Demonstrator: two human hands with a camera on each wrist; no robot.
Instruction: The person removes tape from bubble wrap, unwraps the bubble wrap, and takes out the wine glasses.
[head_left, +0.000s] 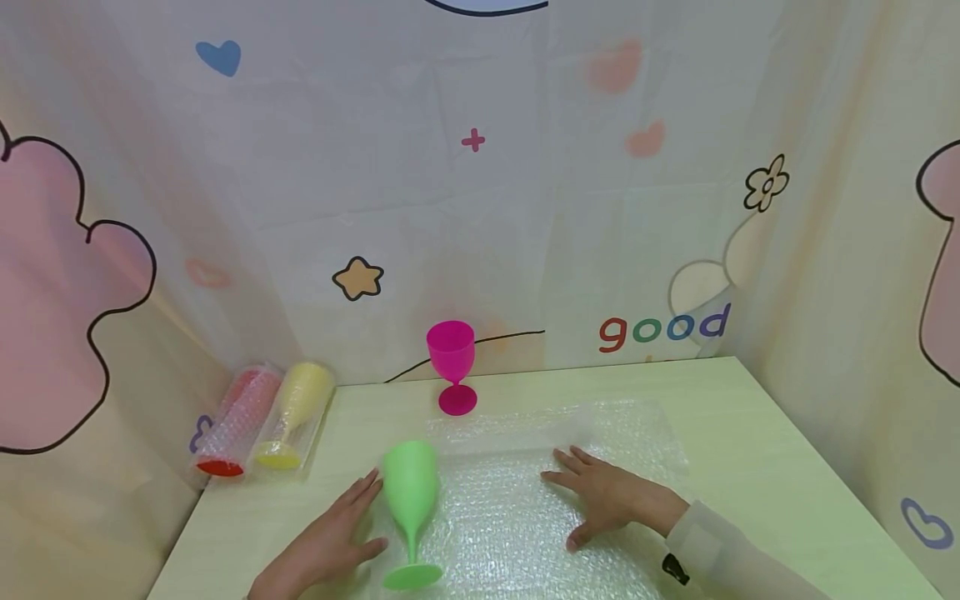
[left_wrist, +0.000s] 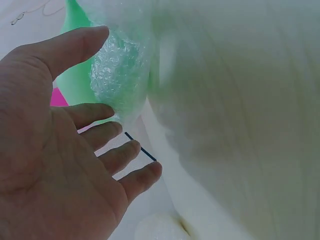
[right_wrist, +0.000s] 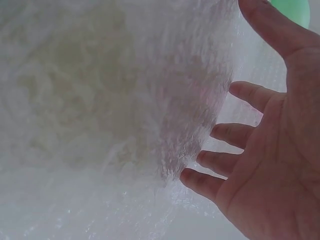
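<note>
A green plastic goblet (head_left: pixel 411 483) lies on the left part of a clear bubble wrap sheet (head_left: pixel 502 517), its bowl pointing to the back and its foot to the front. Beside the goblet's left side is my left hand (head_left: pixel 330 533), fingers extended and thumb apart. In the left wrist view its fingertips come up close to the bubble wrap edge (left_wrist: pixel 120 75); whether they touch is unclear. My right hand (head_left: pixel 600 492) is spread over the middle of the sheet, holding nothing. Its fingertips meet the wrap (right_wrist: pixel 175 125) in the right wrist view.
A magenta goblet (head_left: pixel 452 358) stands upright at the table's back edge. At the back left lie a red goblet (head_left: pixel 240 417) and a yellow goblet (head_left: pixel 296 412), both wrapped in bubble wrap. A printed curtain (head_left: pixel 487 208) hangs behind and around the table (head_left: pixel 757 467).
</note>
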